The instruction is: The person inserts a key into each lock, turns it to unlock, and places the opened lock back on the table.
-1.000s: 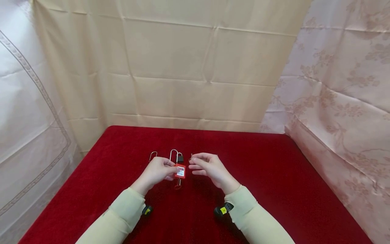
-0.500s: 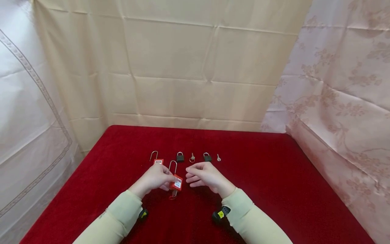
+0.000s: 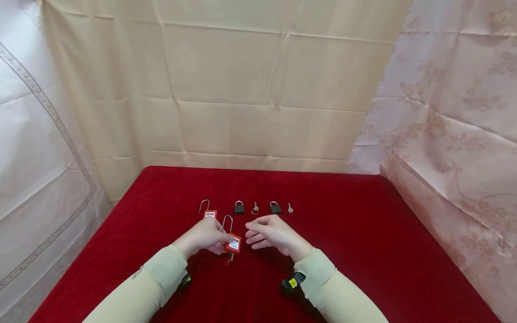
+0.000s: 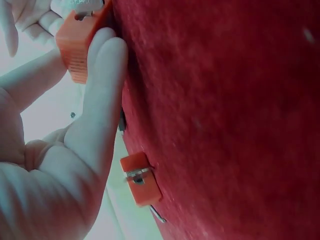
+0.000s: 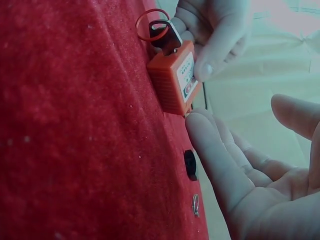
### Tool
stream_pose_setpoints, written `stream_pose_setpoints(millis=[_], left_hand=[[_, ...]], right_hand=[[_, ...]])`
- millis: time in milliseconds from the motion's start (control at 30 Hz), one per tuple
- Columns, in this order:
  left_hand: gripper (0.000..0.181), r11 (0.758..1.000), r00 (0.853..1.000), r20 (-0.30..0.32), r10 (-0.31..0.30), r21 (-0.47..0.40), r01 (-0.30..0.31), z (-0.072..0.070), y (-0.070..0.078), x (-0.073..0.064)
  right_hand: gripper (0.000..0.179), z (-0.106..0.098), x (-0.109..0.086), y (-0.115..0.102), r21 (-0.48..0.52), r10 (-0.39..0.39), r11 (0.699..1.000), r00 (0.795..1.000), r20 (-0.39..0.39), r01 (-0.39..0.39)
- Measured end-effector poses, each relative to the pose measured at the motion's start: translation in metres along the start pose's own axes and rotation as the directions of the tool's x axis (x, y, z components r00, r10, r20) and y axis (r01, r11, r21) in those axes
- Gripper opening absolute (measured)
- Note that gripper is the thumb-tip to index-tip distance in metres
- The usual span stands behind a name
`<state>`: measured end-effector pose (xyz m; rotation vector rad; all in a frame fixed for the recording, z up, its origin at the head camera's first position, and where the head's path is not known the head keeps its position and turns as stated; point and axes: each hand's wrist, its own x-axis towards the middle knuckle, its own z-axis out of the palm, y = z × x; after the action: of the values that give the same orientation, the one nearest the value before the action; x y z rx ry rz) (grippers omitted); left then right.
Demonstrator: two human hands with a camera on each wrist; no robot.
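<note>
My left hand (image 3: 203,237) pinches a red padlock (image 3: 234,243) between thumb and fingers, just above the cloth or resting on it; I cannot tell which. Its long shackle points away and looks raised on one side. A key (image 5: 167,37) on a red ring sits in the bottom of this padlock in the right wrist view. My right hand (image 3: 274,235) is to the right, fingers relaxed and holding nothing, its index fingertip close to the padlock in the right wrist view. A second red padlock (image 3: 210,214) with its shackle open lies beyond my left hand.
Farther back on the red cloth (image 3: 343,251) lie a black padlock (image 3: 239,208), a key with a ring (image 3: 255,207), another black padlock (image 3: 276,208) and a small key (image 3: 290,208), in a row. A beige curtain (image 3: 258,98) hangs behind the table.
Both hands have come nearer to me and lower, the left bringing the red padlock along. The row of locks and keys behind them has come into view. Over the last half second little moves.
</note>
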<state>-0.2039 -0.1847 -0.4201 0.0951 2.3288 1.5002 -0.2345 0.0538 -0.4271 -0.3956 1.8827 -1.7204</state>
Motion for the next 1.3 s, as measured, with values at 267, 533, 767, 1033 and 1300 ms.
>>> stream_pose_setpoints(millis=[267, 533, 767, 1033, 1300], left_hand=[[0.021, 0.998, 0.998, -0.007, -0.06, 0.012, 0.06, -0.005, -0.003, -0.004], [0.025, 0.991, 0.997, -0.027, -0.077, 0.108, 0.08, -0.008, 0.001, -0.009], [0.029, 0.976, 0.995, -0.055, -0.087, 0.194, 0.097, -0.012, 0.004, -0.011], [0.03, 0.971, 0.992, -0.107, -0.064, 0.222, 0.087, -0.017, 0.01, -0.01], [0.028, 0.964, 0.974, -0.21, 0.081, 0.264, -0.023, -0.029, 0.039, -0.007]], right_hand=[[0.047, -0.001, 0.0, -0.002, -0.03, 0.014, 0.999, 1.0, 0.006, -0.014], [0.047, -0.003, 0.001, -0.003, -0.045, 0.016, 0.999, 1.0, 0.008, -0.016], [0.049, -0.005, 0.0, -0.005, -0.045, 0.011, 0.999, 1.0, 0.015, -0.011], [0.051, -0.011, -0.006, -0.011, -0.036, -0.011, 0.999, 1.0, 0.016, 0.011], [0.045, -0.026, -0.016, -0.03, -0.042, -0.13, 0.991, 0.991, 0.014, 0.13]])
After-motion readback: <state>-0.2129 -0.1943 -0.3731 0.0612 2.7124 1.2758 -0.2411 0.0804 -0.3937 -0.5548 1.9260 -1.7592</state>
